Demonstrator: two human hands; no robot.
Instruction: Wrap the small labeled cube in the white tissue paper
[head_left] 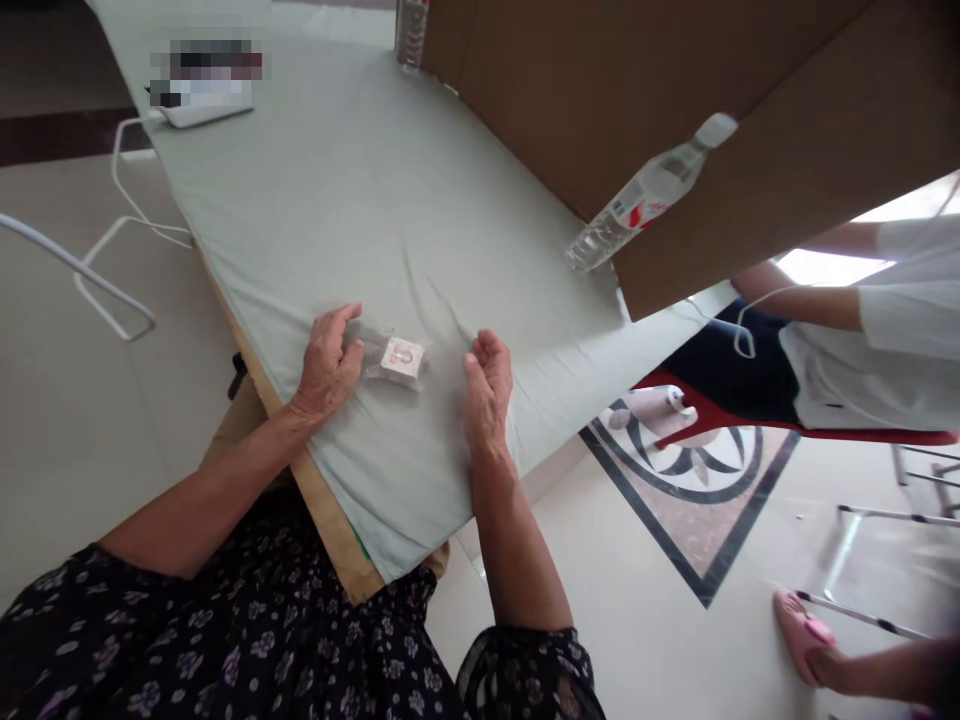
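A small pale box (403, 361) with a reddish printed mark lies on the cloth-covered table, wrapped in clear crinkled plastic. The loose end of the plastic (367, 345) reaches toward my left hand (328, 368), which rests just left of the box. Its thumb and fingers are apart, and the plastic's edge appears to meet the fingertips. To the right of the box, with a gap between, my right hand (489, 385) rests on its side. Its fingers are loosely bent, with the thumb apart and nothing visible in them.
A clear bottle (637, 200) stands by a large brown cardboard panel (675, 110); another bottle (411, 35) is farther back. A white tray (206, 112) and white cable (116, 150) lie at the far left. At right sits a person in a white sleeve (907, 310).
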